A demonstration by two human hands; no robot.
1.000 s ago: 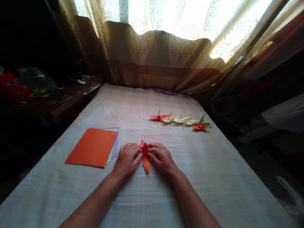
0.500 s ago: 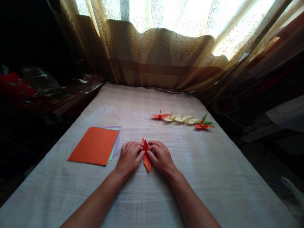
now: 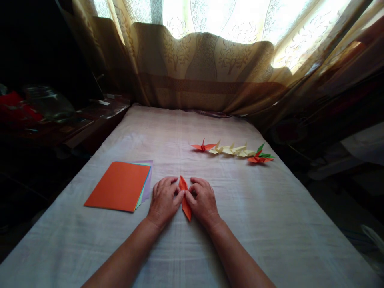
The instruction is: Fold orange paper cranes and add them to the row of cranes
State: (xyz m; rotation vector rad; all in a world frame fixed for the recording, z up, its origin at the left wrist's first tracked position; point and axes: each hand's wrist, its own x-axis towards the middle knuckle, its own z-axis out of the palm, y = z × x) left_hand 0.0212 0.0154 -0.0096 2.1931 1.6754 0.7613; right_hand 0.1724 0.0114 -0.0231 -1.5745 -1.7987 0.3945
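Observation:
Between my two hands lies a narrow, pointed piece of folded orange paper (image 3: 186,206), its long axis running away from me on the cloth. My left hand (image 3: 165,198) pinches its left edge near the middle, thumb on the paper and fingers curled. From the other side my right hand (image 3: 205,200) pinches the right edge, its thumb close to the left thumb. The fingertips partly hide the middle of the paper.
A stack of square paper (image 3: 118,186), orange on top, lies at left on the white cloth (image 3: 255,240). Far right stands a row of folded paper cranes: a red one (image 3: 203,147), several cream ones (image 3: 231,150), an orange one (image 3: 258,159) and a green one (image 3: 264,155). A curtain (image 3: 204,68) hangs behind.
The raised flap at the paper's upper end now lies flatter, and the piece looks narrower. Both hands stay in nearly the same place, thumbs closer together. The view has shifted slightly.

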